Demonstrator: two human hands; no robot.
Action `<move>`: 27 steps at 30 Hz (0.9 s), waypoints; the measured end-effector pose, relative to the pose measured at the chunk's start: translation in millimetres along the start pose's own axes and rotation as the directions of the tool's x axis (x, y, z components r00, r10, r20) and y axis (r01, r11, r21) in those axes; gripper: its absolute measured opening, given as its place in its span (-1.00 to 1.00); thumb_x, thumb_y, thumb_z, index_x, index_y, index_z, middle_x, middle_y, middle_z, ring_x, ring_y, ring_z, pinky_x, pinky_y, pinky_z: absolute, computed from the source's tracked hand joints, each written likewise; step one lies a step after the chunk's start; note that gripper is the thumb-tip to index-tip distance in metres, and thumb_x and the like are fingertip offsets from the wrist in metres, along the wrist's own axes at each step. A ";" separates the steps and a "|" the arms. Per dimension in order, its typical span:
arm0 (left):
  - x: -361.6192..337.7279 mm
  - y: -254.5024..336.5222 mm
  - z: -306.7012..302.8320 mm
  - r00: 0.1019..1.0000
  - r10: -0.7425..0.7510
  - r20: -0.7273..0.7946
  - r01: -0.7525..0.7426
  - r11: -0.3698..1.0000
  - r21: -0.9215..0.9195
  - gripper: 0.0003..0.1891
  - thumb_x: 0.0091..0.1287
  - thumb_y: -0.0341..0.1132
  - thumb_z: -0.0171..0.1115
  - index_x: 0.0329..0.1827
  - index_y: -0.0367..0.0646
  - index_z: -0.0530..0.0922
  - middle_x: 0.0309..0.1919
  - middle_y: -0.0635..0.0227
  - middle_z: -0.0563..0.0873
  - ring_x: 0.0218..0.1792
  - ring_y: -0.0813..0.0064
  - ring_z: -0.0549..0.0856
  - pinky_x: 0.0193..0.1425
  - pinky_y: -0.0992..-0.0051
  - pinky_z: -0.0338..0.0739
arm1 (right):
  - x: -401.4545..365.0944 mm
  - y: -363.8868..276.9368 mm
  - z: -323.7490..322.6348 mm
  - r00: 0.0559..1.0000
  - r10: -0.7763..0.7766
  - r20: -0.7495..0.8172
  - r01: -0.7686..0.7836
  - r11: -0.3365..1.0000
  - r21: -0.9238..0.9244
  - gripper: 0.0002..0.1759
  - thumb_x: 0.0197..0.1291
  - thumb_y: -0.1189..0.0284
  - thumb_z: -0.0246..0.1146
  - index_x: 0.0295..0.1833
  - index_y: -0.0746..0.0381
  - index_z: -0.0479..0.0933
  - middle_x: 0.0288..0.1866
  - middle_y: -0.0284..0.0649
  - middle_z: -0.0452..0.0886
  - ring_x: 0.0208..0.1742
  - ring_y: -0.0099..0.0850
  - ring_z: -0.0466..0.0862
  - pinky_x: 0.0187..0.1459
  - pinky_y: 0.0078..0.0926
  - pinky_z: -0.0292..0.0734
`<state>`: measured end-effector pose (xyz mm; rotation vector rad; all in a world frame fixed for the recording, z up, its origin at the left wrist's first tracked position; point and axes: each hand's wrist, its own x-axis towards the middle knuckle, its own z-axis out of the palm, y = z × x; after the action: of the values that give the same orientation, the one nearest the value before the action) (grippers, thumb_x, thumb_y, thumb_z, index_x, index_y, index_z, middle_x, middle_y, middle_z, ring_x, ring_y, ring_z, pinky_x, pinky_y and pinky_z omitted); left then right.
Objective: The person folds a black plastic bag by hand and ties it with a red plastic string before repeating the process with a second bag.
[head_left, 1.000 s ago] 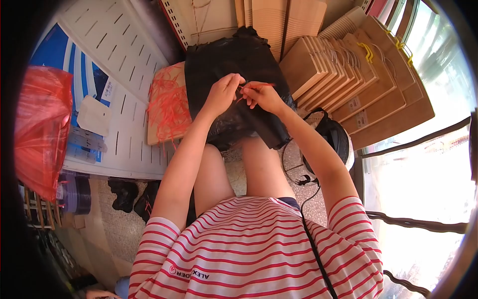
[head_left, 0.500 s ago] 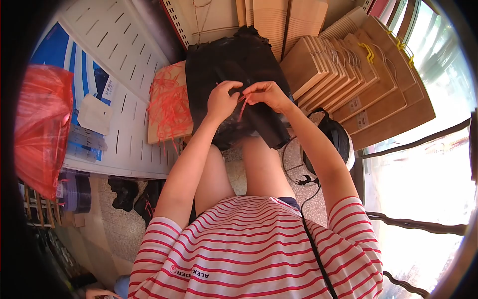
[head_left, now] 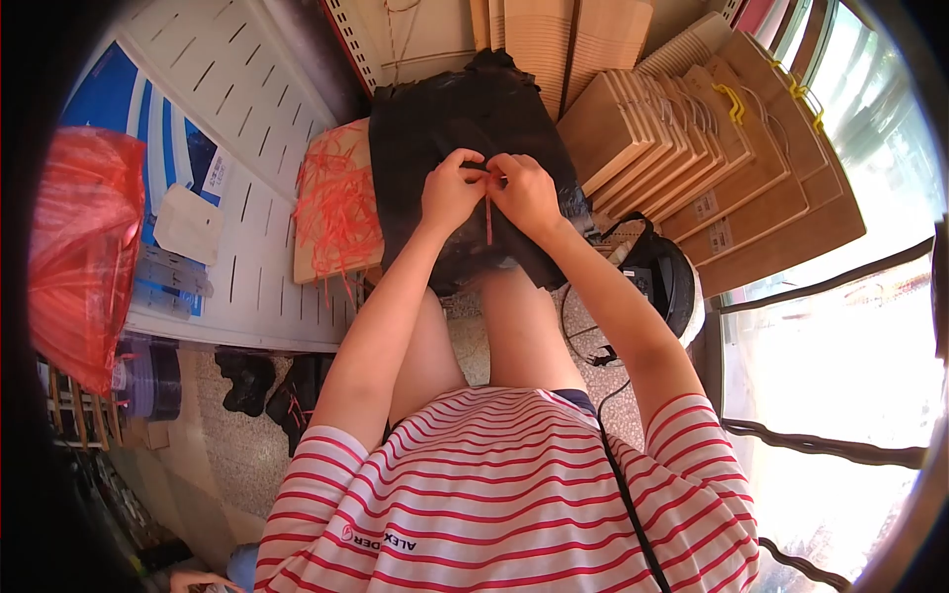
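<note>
A thin red plastic string (head_left: 488,223) hangs straight down from between my two hands, over a black plastic bag or sheet (head_left: 415,133) spread across my lap. My left hand (head_left: 454,195) is closed in a pinch on the string. Right beside it, my right hand (head_left: 526,196) pinches the string too, and the fingertips of both hands nearly touch. The fingers hide the upper part of the string, so a knot or loop there cannot be made out. To the left of the black plastic, a tangle of red strings (head_left: 338,203) lies on a light brown board or box (head_left: 302,259).
Wooden boards (head_left: 633,138) with wire handles stand in a row at the right. A white slotted metal shelf (head_left: 232,128) runs along the left, near a red plastic bag (head_left: 84,247). A black bag (head_left: 664,282) sits by my right forearm. Another person's hand (head_left: 198,581) shows at the lower left.
My right hand has moved left and turned palm down, close to my left hand. The string now hangs straighter. The rolled black fold under my right wrist now lies flatter.
</note>
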<state>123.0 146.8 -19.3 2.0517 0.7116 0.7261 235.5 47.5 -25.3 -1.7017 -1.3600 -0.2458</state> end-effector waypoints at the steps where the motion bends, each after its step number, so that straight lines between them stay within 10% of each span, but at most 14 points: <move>1: -0.5 2.3 -0.7 0.999 -0.045 0.004 0.045 0.999 0.006 -0.67 0.13 -0.33 0.35 -0.01 -0.13 0.59 -0.27 0.32 0.80 -0.20 0.38 0.78 -0.14 0.46 0.60 | -1.4 1.0 1.7 0.995 -0.081 -0.063 0.075 0.993 -0.091 -0.81 -0.05 0.55 0.30 -0.23 0.20 0.57 -0.33 -0.19 0.62 -0.25 -0.20 0.66 -0.31 -0.27 0.61; 17: -3.6 8.1 -11.2 0.976 -0.059 0.207 0.107 0.968 -0.228 -0.81 0.35 -0.38 0.21 -0.12 -0.28 0.71 -0.41 0.40 0.72 -0.61 0.68 0.58 -0.55 0.64 0.43 | -7.0 11.6 -12.6 0.985 -0.157 -0.073 0.156 0.988 -0.021 -0.92 0.09 0.49 0.34 -0.28 0.18 0.60 -0.30 -0.30 0.61 -0.29 -0.23 0.68 -0.32 -0.33 0.58; 20: -6.1 5.4 -12.0 0.995 0.093 0.036 -0.092 0.996 -0.018 -0.86 0.29 -0.39 0.25 -0.21 -0.22 0.72 -0.30 0.36 0.71 -0.55 0.53 0.67 -0.49 0.54 0.51 | -12.5 10.3 -21.9 0.987 -0.161 -0.019 0.161 0.987 0.026 -0.94 0.08 0.48 0.34 -0.33 0.19 0.59 -0.32 -0.28 0.59 -0.28 -0.24 0.67 -0.28 -0.31 0.59; 22: -12.3 8.7 -16.1 0.938 0.341 -0.058 -0.264 0.813 0.519 -0.91 0.23 -0.39 0.28 -0.31 -0.20 0.70 -0.21 0.29 0.67 -0.43 0.35 0.72 -0.35 0.41 0.58 | -20.1 15.8 -26.0 0.995 -0.029 0.098 0.024 0.998 0.050 -0.95 0.07 0.47 0.35 -0.32 0.19 0.62 -0.28 -0.25 0.60 -0.24 -0.21 0.66 -0.23 -0.31 0.59; 27: -22.5 -9.3 -4.0 0.922 0.334 -0.195 -0.208 0.853 0.478 -0.83 0.26 -0.39 0.26 -0.10 -0.15 0.63 -0.20 0.20 0.65 -0.35 0.25 0.72 -0.23 0.34 0.60 | -32.8 23.3 -25.9 0.993 0.099 0.067 -0.098 0.995 -0.018 -0.76 0.13 0.31 0.36 -0.22 0.27 0.63 -0.22 -0.12 0.61 -0.15 -0.11 0.65 -0.16 -0.22 0.57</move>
<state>102.9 137.8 -30.5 2.5441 0.8063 1.1068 252.8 6.9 -43.9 -1.7979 -1.3219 -0.1436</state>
